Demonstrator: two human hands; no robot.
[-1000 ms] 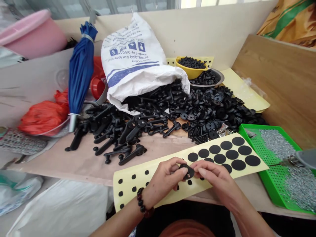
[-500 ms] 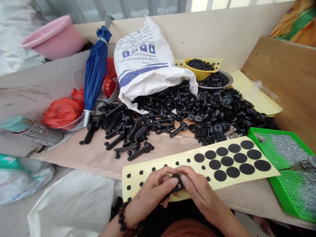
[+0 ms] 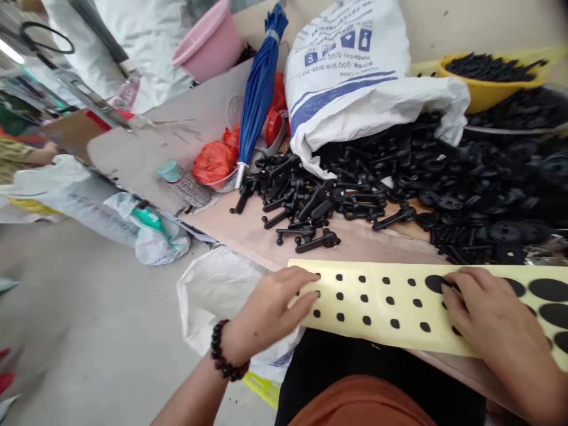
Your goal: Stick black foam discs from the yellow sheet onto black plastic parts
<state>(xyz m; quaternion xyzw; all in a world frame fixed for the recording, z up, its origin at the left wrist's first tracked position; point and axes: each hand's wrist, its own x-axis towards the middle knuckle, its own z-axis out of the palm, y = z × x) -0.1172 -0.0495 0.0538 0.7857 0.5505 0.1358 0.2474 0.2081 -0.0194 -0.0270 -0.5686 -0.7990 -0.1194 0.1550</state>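
My left hand (image 3: 270,310), with a beaded bracelet (image 3: 224,352) at the wrist, hovers over the left end of the yellow sticker sheet (image 3: 373,340). Its thumb and fingers are apart and nothing shows between them. Small black dots (image 3: 364,298) run in rows across the sheet, with large round black stickers (image 3: 550,290) to their right. At the left edge of these large ones, my right hand (image 3: 492,319) pinches the rim of a round black sticker (image 3: 435,284). Its fingers partly cover that sticker and some others.
Black plastic handles (image 3: 315,239) lie heaped behind the sheet, below a white woven sack (image 3: 346,100). A yellow bowl (image 3: 492,92) of small black parts stands at back right. A blue umbrella (image 3: 261,83) leans near red bags (image 3: 215,165). A white sack (image 3: 208,296) hangs below the table edge.
The view has swung left. My hands, together on a black part before, are now apart; the part is out of sight. My right hand has moved to the large stickers.
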